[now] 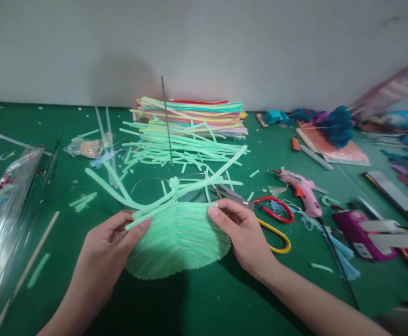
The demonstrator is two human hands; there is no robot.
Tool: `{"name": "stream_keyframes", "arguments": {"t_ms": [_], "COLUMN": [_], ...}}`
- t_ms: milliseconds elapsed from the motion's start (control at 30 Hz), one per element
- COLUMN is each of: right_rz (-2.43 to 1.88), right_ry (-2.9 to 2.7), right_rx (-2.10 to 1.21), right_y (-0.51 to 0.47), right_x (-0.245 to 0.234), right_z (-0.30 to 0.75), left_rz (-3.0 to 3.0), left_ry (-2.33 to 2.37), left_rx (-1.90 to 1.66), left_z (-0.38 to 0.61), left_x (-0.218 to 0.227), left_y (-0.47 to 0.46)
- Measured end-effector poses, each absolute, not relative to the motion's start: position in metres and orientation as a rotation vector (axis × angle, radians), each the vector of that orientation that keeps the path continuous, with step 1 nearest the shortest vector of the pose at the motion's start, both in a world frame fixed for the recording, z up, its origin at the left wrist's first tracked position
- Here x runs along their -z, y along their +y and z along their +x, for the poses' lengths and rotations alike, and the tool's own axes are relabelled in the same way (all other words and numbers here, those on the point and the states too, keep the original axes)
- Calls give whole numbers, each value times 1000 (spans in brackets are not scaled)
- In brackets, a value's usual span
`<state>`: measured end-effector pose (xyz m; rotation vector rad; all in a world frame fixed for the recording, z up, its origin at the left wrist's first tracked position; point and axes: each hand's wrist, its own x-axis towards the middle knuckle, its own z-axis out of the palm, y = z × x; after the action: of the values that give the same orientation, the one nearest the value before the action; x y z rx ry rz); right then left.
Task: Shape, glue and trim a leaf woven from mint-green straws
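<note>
A mint-green leaf shape (176,242) made of pipe cleaners laid side by side is held up between my two hands. Its ribs slant from a centre line, and loose pipe cleaners (204,184) stick out from its top around a small knot (174,183). My left hand (114,247) pinches pipe cleaner ends at the upper left edge, thumb in front. On the opposite side, my right hand (244,228) grips the upper right edge between thumb and fingers. A thin dark wire (167,119) rises behind the knot.
Behind lie many green pipe cleaners (186,144) and a multicoloured bundle (197,112). Scissors (273,210) with red and yellow handles rest right of my right hand, near a pink glue gun (303,189) and a purple device (361,233). Clear plastic wrap (11,242) lies left.
</note>
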<state>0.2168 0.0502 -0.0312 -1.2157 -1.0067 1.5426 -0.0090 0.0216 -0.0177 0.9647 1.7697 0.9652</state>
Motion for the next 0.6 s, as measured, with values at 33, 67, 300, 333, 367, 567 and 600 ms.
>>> {"name": "stream_keyframes", "arguments": {"t_ms": [33, 67, 300, 333, 367, 567, 600], "right_rz": [-1222, -1232, -1256, -1259, -1269, -1342, -1341], "right_ry": [-1013, -1023, -1123, -1155, -1187, -1249, -1284], "right_rx": [-1525, -1514, -1628, -1629, -1619, -1635, -1633], "right_y": [50, 51, 53, 53, 53, 51, 51], "right_x": [31, 30, 27, 28, 28, 30, 30], "right_z": [217, 216, 213, 213, 213, 213, 213], "left_rz": [902, 828, 480, 475, 471, 538, 589], "left_ry": [1699, 1635, 1508, 1511, 1512, 1546, 1561], "left_rx": [-974, -980, -935, -937, -932, -843, -816], "left_z": [-8, -6, 1, 2, 2, 2, 1], "left_x": [17, 17, 12, 10, 9, 9, 10], "left_y": [22, 22, 23, 22, 22, 19, 19]}}
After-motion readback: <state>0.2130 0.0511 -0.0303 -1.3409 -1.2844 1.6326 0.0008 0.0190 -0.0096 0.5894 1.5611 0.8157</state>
